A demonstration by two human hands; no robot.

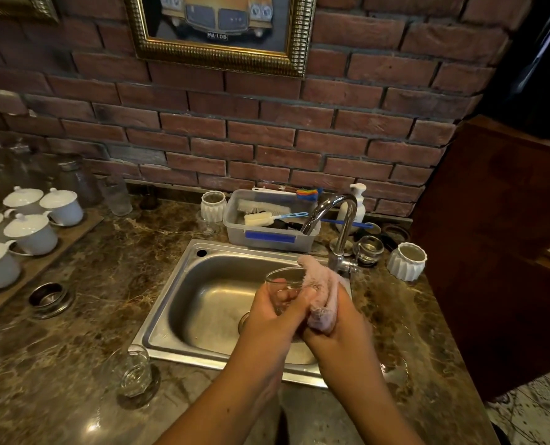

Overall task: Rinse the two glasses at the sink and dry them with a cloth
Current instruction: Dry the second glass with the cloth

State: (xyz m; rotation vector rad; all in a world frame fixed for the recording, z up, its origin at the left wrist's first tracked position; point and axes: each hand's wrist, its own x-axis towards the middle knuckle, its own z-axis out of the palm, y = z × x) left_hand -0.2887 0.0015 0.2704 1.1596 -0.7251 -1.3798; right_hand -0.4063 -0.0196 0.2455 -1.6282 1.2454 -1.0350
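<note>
While both hands meet over the sink, the left hand grips a clear glass, fingers wrapped tight round its lower wall, rim tilted up and toward the wall. Right hand is closed on a pink cloth, fingers clamped round the bunched fabric; cloth presses against the glass's right side and drapes over its rim at the top. Glass + cloth sit above the basin's right half, just below the tap spout. No water visible from the spout.

2nd glass stands upright on the counter, just beside the sink's front-left corner, well apart from the hands. Can't tell if it's wet or dry.

Behind the sink's back edge: a plastic tub w/ brushes inside, touching or nearly touching the sink rim. A white ribbed pot stands left of the tub; another ribbed pot sits at the counter's right edge, near the tap base. Soap pump stands behind the tap, against the brick wall.

Along the counter's left edge, white lidded cups sit on a wood board. A round metal ring is set in the counter between board and sink.
</note>
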